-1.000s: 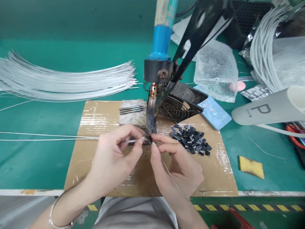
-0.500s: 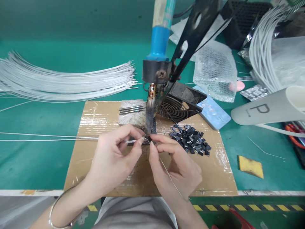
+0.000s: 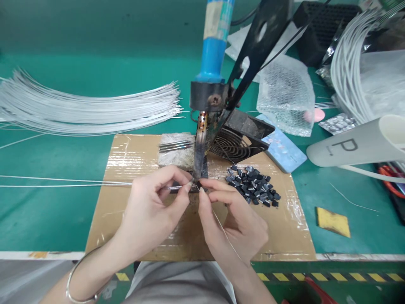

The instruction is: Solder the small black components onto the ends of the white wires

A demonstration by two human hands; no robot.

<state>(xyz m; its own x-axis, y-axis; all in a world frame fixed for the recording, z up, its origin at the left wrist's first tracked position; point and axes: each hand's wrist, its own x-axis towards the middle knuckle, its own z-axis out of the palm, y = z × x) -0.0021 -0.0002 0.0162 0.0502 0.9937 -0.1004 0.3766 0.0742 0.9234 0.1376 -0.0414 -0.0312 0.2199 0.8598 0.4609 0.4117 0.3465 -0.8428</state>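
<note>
Hardly anything has shifted: the left hand (image 3: 148,211) pinches the thin wire (image 3: 63,185) beneath the soldering iron tip (image 3: 198,158), and the right hand (image 3: 237,219) has its fingers closed on a fine solder strand (image 3: 225,231) meeting it there. Fingertips sit so near the tip that a slip could burn them. Cardboard (image 3: 126,156) covers the green surface (image 3: 47,219), with dark chips (image 3: 253,188) and a wire bundle (image 3: 95,109) nearby.

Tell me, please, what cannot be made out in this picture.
Head view:
Where the iron tip meets the thin wires: hidden behind fingertips of the left hand and right hand.
Whether the right hand's thin strand touches the tip: too small.
The dark parts: too small to identify.
The white tube: cut off by the right edge.
</note>
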